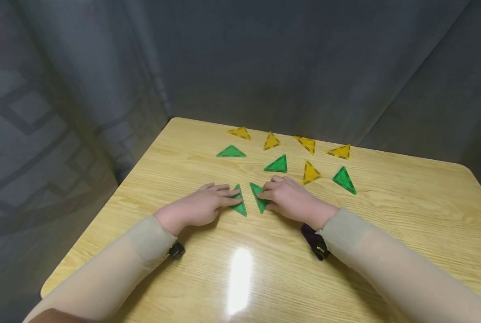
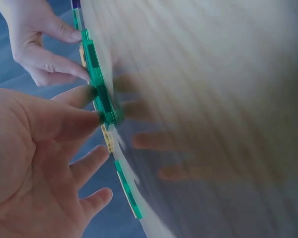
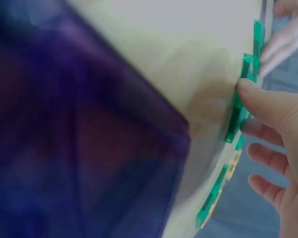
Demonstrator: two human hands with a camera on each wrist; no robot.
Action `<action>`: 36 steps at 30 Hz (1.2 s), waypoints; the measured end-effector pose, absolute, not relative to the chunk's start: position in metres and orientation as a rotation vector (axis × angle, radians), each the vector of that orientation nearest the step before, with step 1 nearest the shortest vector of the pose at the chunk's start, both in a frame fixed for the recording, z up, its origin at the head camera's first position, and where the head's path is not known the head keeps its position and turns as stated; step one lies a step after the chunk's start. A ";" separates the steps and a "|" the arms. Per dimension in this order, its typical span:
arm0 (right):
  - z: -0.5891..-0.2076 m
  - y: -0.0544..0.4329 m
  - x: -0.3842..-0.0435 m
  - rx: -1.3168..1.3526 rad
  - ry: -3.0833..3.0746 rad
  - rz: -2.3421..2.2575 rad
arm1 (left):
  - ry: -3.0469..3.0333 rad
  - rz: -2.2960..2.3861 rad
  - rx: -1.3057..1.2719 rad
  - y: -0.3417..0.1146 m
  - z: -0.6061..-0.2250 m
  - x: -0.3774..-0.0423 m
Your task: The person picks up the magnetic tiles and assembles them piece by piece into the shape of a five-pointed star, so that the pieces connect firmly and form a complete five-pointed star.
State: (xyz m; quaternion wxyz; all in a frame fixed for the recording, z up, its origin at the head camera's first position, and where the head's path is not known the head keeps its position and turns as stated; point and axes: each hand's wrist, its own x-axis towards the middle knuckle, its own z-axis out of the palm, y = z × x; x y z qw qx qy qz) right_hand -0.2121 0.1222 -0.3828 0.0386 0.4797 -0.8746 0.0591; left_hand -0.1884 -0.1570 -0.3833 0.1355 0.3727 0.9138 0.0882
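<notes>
Two green triangular magnetic tiles lie near the middle of the table, their long edges facing across a narrow gap. My left hand (image 1: 202, 204) has thumb and forefinger on the left green tile (image 1: 239, 208); its other fingers are spread. In the left wrist view the thumb and forefinger pinch this green tile (image 2: 103, 96). My right hand (image 1: 290, 197) holds the right green tile (image 1: 258, 190) between thumb and forefinger, its remaining fingers loosely bent. The right wrist view shows that thumb and forefinger at the green tile (image 3: 236, 111). Part of each tile is covered by fingers.
Farther back lie three more green triangles, including one green tile (image 1: 231, 152) at left and another green tile (image 1: 344, 180) at right. Several yellow triangular tiles (image 1: 271, 141) lie around them. A dark purple translucent piece (image 1: 314, 241) is beside my right wrist. Curtains (image 1: 285, 67) hang behind the table (image 1: 406, 215).
</notes>
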 end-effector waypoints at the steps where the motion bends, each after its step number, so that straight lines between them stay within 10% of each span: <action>1: -0.384 0.121 -0.212 1.462 -2.672 0.185 | 2.641 0.258 1.082 -0.155 -0.383 -0.189; 36: -0.365 0.116 -0.216 1.336 -2.893 0.269 | 2.784 0.373 1.061 -0.146 -0.352 -0.229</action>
